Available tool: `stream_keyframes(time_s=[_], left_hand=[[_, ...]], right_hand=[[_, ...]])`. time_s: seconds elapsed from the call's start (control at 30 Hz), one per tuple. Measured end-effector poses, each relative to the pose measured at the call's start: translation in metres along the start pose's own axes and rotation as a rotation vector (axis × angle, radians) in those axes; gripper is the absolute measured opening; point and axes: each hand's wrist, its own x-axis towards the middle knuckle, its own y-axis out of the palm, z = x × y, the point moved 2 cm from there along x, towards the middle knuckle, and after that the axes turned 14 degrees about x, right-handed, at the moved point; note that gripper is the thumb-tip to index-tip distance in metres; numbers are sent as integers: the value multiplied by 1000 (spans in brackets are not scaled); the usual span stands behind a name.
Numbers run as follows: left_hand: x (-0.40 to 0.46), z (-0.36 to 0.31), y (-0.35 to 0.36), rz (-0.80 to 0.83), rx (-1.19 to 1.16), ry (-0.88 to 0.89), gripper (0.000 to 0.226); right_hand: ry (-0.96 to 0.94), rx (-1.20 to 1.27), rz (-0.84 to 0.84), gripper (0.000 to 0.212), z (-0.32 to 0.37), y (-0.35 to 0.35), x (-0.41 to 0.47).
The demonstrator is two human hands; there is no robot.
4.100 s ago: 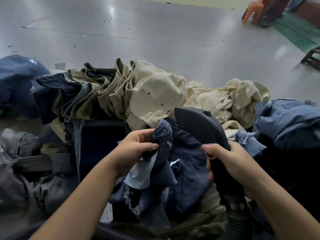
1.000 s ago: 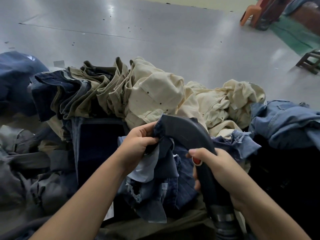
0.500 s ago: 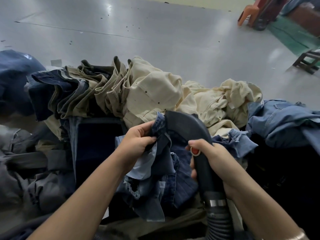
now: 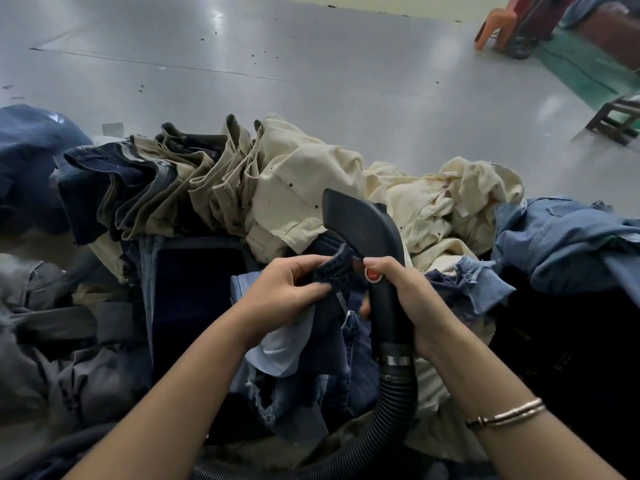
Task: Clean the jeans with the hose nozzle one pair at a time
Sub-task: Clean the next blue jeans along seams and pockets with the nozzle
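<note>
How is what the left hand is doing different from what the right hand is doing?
The left hand pinches a fold of the dark blue jeans; the right hand wraps around the black hose nozzle. The left hand holds soft cloth, the right hand a hard handle, its thumb beside the red button. The right wrist wears a bracelet; the left wrist is bare. Both hands are gripping something, close together.

Nozzle (image 4: 360, 223) black, button (image 4: 372, 274) red. Held jeans (image 4: 332, 271) dark blue; pile: cream trousers (image 4: 304, 188), light blue denim (image 4: 568, 237) right. Floor (image 4: 311, 64) grey. Stool (image 4: 495, 26) orange, upper right.
</note>
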Motion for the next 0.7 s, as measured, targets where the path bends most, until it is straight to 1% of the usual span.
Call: stream_keyframes(time_s=[0.1, 0.17, 0.27, 0.37, 0.47, 0.6, 0.7], left_hand=[[3, 9, -14, -33, -208, -116, 32], [4, 15, -25, 0, -363, -191, 31], [4, 20, -38, 58, -498, -248, 37], [3, 22, -46, 91, -518, -272, 39], [4, 21, -46, 133, -495, -294, 36], [7, 21, -38, 119, -491, -337, 28], [8, 18, -30, 137, -512, -316, 31]], right_hand=[[-92, -113, -3, 28, 12, -9, -5], [-143, -199, 27, 28, 21, -18, -15], [-102, -307, 97, 26, 21, -25, -33], [-63, -464, 95, 20, 14, -23, -43], [-68, -569, 107, 20, 13, -18, -46], [-140, -689, 113, 17, 13, -10, -45], [-202, -745, 120, 15, 11, -2, -44]])
